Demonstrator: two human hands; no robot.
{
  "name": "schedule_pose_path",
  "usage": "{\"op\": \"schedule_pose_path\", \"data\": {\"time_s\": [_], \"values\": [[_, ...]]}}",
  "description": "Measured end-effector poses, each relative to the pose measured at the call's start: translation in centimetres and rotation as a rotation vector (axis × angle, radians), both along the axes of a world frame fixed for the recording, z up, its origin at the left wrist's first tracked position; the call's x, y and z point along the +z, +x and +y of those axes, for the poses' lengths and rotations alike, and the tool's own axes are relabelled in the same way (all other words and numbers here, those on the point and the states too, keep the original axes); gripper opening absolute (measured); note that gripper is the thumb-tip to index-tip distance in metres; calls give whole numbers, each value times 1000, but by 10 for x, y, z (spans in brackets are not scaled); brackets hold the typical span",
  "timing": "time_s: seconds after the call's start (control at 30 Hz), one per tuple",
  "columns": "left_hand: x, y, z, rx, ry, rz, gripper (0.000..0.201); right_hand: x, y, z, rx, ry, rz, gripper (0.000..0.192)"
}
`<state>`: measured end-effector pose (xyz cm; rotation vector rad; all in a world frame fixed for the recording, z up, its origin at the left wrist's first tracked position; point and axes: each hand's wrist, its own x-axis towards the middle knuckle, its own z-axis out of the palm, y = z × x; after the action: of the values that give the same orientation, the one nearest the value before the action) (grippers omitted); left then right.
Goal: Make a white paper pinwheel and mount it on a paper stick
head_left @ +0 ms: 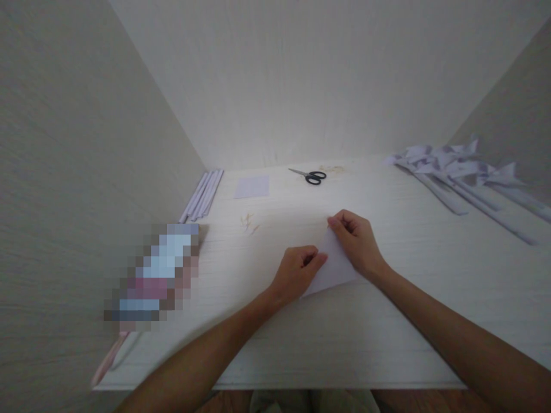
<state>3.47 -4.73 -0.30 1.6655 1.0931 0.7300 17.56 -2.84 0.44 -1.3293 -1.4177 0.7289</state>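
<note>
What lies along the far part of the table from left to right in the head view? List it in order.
Rolled paper sticks by the left wall → small flat paper sheet → black-handled scissors → pile of folded paper pieces with long stems at the right.

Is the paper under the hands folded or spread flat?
Folded: the paper shows a triangular shape, pressed down by the left hand and right hand.

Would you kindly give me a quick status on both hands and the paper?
Left hand and right hand both pressing on white paper sheet, flat on table. Scissors far back, untouched. Nothing in the way.
</note>
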Motion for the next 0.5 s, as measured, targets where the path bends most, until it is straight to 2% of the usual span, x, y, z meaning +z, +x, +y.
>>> {"op": "schedule_pose_path", "data": {"time_s": [0.13,0.23,0.27,0.37,0.43,0.5], "values": [[2,0,0,-8,2,8,35,-3,17,10,-80,4,111,26],[1,-2,-2,13,12,26,36,-3,29,16,-243,78,333,26],[0,-2,-2,36,11,18,36,-1,29,16,-217,65,350,28],[-1,-2,0,79,-4,-22,36,3,19,10,60,-95,326,33],[-1,-1,1,76,-14,-37,36,4,7,4,196,-144,216,32],[0,1,1,72,-30,-49,36,4,1,1,228,-153,149,33]]}}
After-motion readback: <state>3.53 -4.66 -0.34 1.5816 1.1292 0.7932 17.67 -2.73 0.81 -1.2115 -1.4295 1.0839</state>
